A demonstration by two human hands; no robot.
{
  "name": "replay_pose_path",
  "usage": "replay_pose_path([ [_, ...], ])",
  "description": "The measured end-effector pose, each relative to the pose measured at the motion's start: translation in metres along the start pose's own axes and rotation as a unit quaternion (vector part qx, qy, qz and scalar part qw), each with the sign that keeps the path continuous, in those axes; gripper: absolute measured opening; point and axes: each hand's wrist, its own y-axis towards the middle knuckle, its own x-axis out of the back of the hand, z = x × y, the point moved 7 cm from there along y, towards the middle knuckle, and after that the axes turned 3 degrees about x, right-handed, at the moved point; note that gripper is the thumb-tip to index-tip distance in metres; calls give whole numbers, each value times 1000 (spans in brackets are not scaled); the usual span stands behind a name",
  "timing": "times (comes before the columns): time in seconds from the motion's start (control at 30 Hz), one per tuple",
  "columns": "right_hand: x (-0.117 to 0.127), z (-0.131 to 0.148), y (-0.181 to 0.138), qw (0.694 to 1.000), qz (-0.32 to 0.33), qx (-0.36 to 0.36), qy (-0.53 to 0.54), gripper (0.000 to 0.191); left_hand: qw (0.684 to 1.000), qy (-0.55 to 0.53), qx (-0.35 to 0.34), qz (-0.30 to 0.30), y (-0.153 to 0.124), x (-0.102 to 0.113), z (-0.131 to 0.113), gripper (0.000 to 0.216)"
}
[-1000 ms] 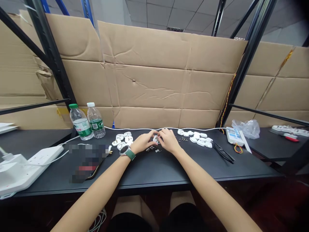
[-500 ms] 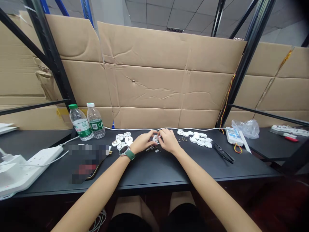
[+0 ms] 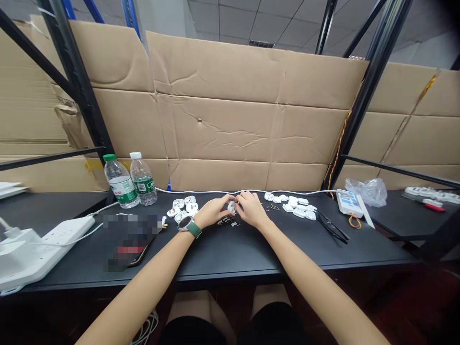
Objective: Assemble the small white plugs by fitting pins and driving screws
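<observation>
Between my two hands, just above the black tabletop, is a small white plastic plug housing (image 3: 231, 206). My left hand (image 3: 214, 211), with a watch on its wrist, grips it from the left between thumb and fingers. The fingers of my right hand (image 3: 252, 210) are closed against its right side; any small part between those fingertips is hidden. Small metal pieces (image 3: 227, 221) lie on the table right below the hands. On the left is a group of white housings with metal parts in some (image 3: 180, 203). To the right lie several white covers (image 3: 298, 209) and small brass-coloured pieces (image 3: 273, 207).
Black tweezers or pliers (image 3: 333, 227) lie at the right, near a white box (image 3: 349, 203) and a plastic bag (image 3: 367, 191). Two water bottles (image 3: 122, 184), a power strip (image 3: 53, 249) and a blurred dark item (image 3: 132, 239) are at the left. Cardboard (image 3: 230, 115) stands behind.
The view has shifted very slightly. Both hands keep the same hold on the white plug housing, and the things on the table have not moved.
</observation>
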Motion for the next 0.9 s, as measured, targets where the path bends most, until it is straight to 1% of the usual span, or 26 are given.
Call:
replay_pose_path([
  [0.13,1,-4,1,1000,0,-30,-9,23,999,30,11,-11,-1,3,-2,38],
  [0.2,0,-10,1,998,1,-62,-8,26,998,45,22,-25,-1,5,-1,37],
  [0.27,-2,-19,-1,995,17,-97,-7,24,996,60,37,-46,-1,8,2,37],
  [0.37,-13,-33,-8,989,83,-125,-6,16,992,68,63,-81,-1,12,11,38],
  [0.47,-26,-43,-19,980,155,-123,-5,23,987,57,93,-115,-1,16,23,39],
  [0.53,-31,-46,-23,977,180,-118,-3,26,983,47,112,-136,-1,18,29,39],
  [0.63,-33,-49,-25,976,188,-113,2,24,979,26,129,-156,-2,20,35,38],
  [0.77,-33,-51,-24,975,191,-114,4,14,973,19,148,-174,-4,23,40,38],
  [0.83,-31,-54,-23,978,168,-122,14,12,970,28,159,-183,-5,25,43,39],
  [0.9,-27,-57,-21,981,130,-138,48,13,967,37,167,-191,-7,27,45,38],
])
